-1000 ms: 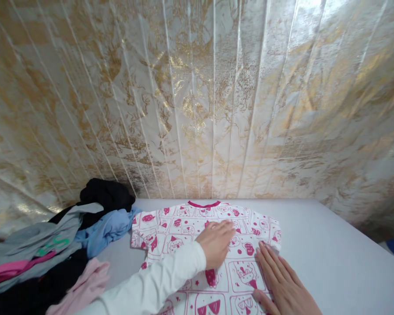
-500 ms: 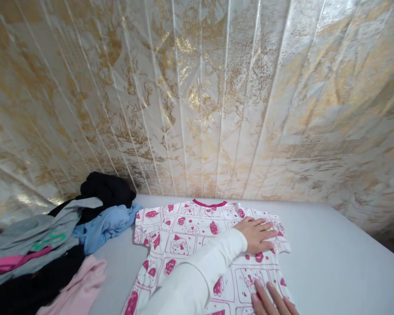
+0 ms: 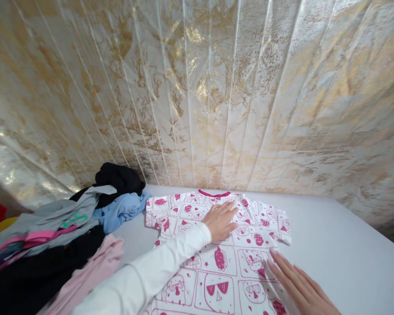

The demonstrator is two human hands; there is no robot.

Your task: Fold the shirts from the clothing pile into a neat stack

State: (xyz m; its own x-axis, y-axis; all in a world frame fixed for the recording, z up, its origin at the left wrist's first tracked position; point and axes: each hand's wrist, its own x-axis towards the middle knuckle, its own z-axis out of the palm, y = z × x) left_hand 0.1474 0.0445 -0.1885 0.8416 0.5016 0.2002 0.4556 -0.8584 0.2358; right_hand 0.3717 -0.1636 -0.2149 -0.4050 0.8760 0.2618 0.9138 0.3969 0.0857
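Note:
A white T-shirt (image 3: 218, 258) with a magenta cartoon print and magenta neckband lies spread out, its collar toward the far edge of the table. My left hand (image 3: 220, 221), in a white sleeve, reaches across and rests flat on the upper chest, fingers apart, just below the collar. Lower down, my right hand (image 3: 300, 284) lies along the shirt's right side with its fingers stretched out, the tips on the printed cloth. The lower hem is out of view.
On the left is a heap of clothes: a black garment (image 3: 120, 181), a light blue one (image 3: 121, 212), a grey one (image 3: 49, 223) and a pink one (image 3: 95, 267). The white table (image 3: 341, 245) meets a gold-patterned curtain (image 3: 210, 96) at the back.
My left hand has slid from the shirt's right shoulder to the middle of the chest. My right hand has come further into view along the right side. The view has shifted slightly.

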